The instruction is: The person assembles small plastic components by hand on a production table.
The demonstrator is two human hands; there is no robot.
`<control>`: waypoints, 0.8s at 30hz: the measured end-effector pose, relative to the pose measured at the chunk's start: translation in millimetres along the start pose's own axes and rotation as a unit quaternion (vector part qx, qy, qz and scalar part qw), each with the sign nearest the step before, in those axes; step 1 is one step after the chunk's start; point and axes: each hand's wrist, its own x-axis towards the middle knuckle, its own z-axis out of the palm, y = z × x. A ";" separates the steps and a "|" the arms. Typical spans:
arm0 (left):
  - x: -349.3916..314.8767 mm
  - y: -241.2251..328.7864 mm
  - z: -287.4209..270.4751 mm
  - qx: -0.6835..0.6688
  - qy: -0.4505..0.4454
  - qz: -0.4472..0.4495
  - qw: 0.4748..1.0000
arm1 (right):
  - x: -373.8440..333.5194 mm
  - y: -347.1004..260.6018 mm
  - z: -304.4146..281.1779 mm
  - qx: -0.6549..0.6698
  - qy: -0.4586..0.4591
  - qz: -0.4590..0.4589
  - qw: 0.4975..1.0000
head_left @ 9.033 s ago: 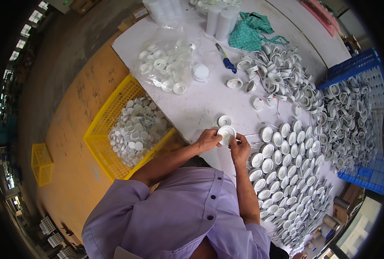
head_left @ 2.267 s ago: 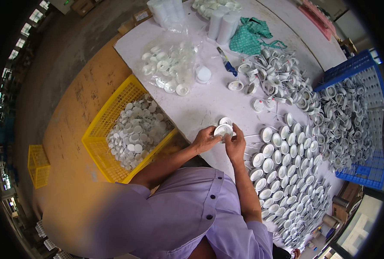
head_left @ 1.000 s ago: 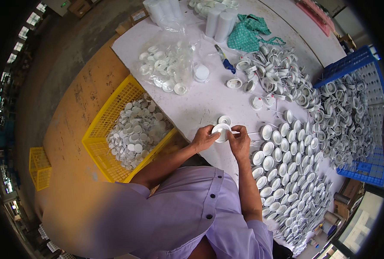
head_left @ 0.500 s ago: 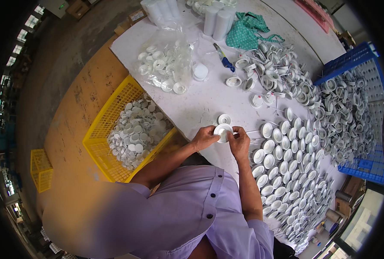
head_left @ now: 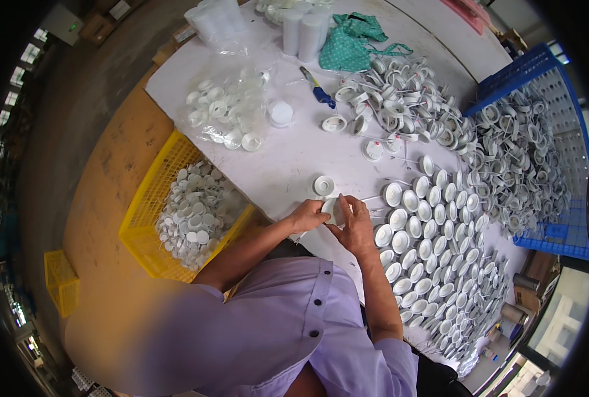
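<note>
Near the front edge of the table, a white round fitting (head_left: 333,210) is held between both hands, its face turned up at a tilt. My left hand (head_left: 309,216) pinches its left side. The fingers and thumb of my right hand (head_left: 354,225) close on its right side, hiding part of it. Just beyond them, a small white ring (head_left: 323,185) lies flat on the table. To the right of my right hand stand rows of white round cups (head_left: 425,248), several of them with thin wires.
A yellow crate (head_left: 139,228) of white discs stands at left. Farther back lie a clear bag (head_left: 231,99) of white rings, a disc stack (head_left: 281,112), a blue-yellow hand tool (head_left: 318,87) and green cloth (head_left: 344,51). Wired fittings (head_left: 400,109) are heaped near a blue crate (head_left: 551,228).
The fitting, seen nearly flat before, is now tilted. The fingers of my right hand have come up over its edge. The whole view has shifted slightly.
</note>
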 end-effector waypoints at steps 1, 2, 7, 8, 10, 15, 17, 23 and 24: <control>4.0 7.8 3.7 0.070 0.009 -0.012 0.997 | -0.3 5.4 -0.8 -0.001 0.002 0.003 1.000; 9.2 14.1 8.8 0.071 0.006 -0.012 0.997 | -0.6 11.6 -2.2 -0.016 0.007 0.002 1.000; 47.7 42.3 34.9 0.069 0.025 0.014 0.997 | 8.6 44.6 -29.9 -0.090 0.002 0.007 0.996; 59.4 42.3 38.4 0.050 0.010 0.004 0.999 | 12.7 54.3 -35.0 -0.095 0.005 0.004 0.995; 78.4 50.8 44.9 0.036 -0.006 -0.010 0.999 | 18.0 72.9 -42.4 -0.107 0.011 0.004 0.994; 116.7 57.2 50.0 -0.011 -0.035 -0.008 0.999 | 32.7 126.7 -60.6 -0.093 0.052 0.059 0.993; 135.1 36.7 49.2 0.075 0.015 0.035 0.996 | 41.8 152.0 -68.9 -0.110 0.056 0.095 0.988; 148.4 31.4 55.2 0.160 0.045 -0.008 0.986 | 54.0 210.9 -72.4 -0.117 0.065 0.150 0.980; 148.6 32.5 56.3 0.161 0.045 -0.010 0.986 | 56.1 214.8 -72.2 -0.115 0.065 0.151 0.980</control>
